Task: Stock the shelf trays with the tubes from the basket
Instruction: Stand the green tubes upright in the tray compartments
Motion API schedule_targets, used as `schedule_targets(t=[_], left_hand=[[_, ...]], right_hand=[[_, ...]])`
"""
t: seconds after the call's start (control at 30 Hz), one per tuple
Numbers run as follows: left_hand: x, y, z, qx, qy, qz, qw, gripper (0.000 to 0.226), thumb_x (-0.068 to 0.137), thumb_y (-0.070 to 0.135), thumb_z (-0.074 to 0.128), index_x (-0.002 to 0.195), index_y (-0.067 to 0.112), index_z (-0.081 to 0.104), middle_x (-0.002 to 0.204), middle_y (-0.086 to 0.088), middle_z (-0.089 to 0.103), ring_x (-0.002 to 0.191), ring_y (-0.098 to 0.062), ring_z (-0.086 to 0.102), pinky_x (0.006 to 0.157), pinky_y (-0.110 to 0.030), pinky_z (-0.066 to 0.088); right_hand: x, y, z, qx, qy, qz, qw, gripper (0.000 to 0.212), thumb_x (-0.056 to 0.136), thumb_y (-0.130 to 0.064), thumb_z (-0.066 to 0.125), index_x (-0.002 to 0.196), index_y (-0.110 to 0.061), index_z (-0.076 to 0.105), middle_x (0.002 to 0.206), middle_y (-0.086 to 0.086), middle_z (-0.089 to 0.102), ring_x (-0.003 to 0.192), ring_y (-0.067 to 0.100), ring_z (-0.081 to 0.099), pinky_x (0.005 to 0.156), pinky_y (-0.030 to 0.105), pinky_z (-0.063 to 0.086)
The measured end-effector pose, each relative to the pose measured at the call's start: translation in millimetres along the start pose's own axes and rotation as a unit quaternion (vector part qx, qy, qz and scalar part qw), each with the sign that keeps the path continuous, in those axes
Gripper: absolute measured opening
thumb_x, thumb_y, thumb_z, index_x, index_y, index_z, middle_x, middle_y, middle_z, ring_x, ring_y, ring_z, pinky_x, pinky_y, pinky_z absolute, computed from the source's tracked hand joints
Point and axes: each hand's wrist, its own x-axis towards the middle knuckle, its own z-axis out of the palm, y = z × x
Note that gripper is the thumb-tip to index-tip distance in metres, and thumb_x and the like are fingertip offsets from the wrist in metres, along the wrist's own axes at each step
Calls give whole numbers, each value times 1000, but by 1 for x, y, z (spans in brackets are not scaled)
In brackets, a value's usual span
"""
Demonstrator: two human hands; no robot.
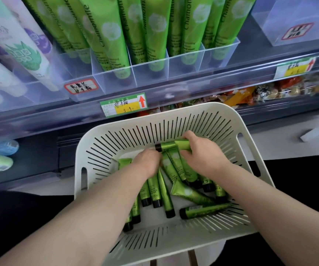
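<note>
Your right hand [202, 156] curls its fingers round one green tube [171, 145] by the basket [202, 112] far wall, while your left hand [148, 163] digs into the pile [166, 192] mid-basket, grip hidden; these look light, soft and slick, so take them mid-body.

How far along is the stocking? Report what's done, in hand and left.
Done: green tubes already stand in the clear shelf tray. In hand: the right hand grips one tube; the left hand reaches among the others. Left: many loose tubes lie in the basket.
</note>
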Motion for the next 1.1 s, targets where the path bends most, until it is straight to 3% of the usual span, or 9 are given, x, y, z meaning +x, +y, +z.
schedule_targets(t=[0.13, 0.27, 0.47, 0.7, 0.87, 1.0, 1.1], left_hand=[[-7, -5, -9, 7, -21, 26, 999, 12, 86, 16, 66, 96, 22, 69, 106, -4, 63, 99, -24, 60, 85, -33, 50], [-15, -8, -12, -16, -47, 47, 998, 15, 88, 18, 65, 87, 30, 56, 97, 3, 62, 92, -23, 59, 80, -32, 50], [-31, -2, -26, -23, -55, 64, 996, 15, 92, 23, 63, 106, 20, 64, 108, -1, 63, 101, -20, 58, 84, -27, 45], [-79, 4, -77, -62, 118, 67, 989, 14, 96, 21, 55, 108, 20, 62, 108, -1, 65, 97, -20, 60, 82, -32, 47], [-125, 11, -111, -56, 238, 71, 967, 18, 97, 22, 53, 110, 22, 66, 109, 0, 67, 100, -23, 60, 84, -32, 47], [-160, 14, -135, -78, 329, 72, 938, 16, 97, 21, 53, 106, 17, 66, 102, -4, 67, 94, -23, 60, 75, -30, 45], [-182, 15, -156, -82, 386, 68, 916, 15, 97, 17, 54, 106, 15, 66, 103, -6, 67, 96, -25, 60, 80, -36, 48]], right_hand=[[-1, -2, 0, 17, -10, -2, 1000, 20, 95, -27, 51, 113, -22, 44, 77, 0, 62, 66, 21, 60, 62, 42, 54], [-6, -4, -3, 10, -3, -1, 1000, 17, 95, -25, 50, 111, -20, 46, 80, 0, 59, 71, 22, 58, 63, 40, 51], [-14, -12, -9, -3, 24, -9, 1000, 18, 96, -26, 49, 113, -20, 48, 82, -5, 54, 72, 20, 54, 61, 34, 45], [-29, -32, -32, -2, 98, -27, 995, 17, 94, -24, 50, 109, -16, 53, 103, 1, 57, 91, 26, 57, 75, 41, 50], [-45, -57, -57, -16, 157, -56, 986, 19, 92, -22, 53, 110, -17, 57, 109, 1, 57, 96, 27, 57, 71, 36, 48], [-56, -84, -81, -35, 200, -87, 975, 18, 93, -23, 51, 110, -18, 55, 111, 0, 57, 92, 26, 59, 65, 34, 46], [-64, -106, -99, -59, 233, -116, 964, 20, 95, -24, 49, 114, -21, 53, 110, 0, 59, 92, 27, 59, 65, 34, 44]])
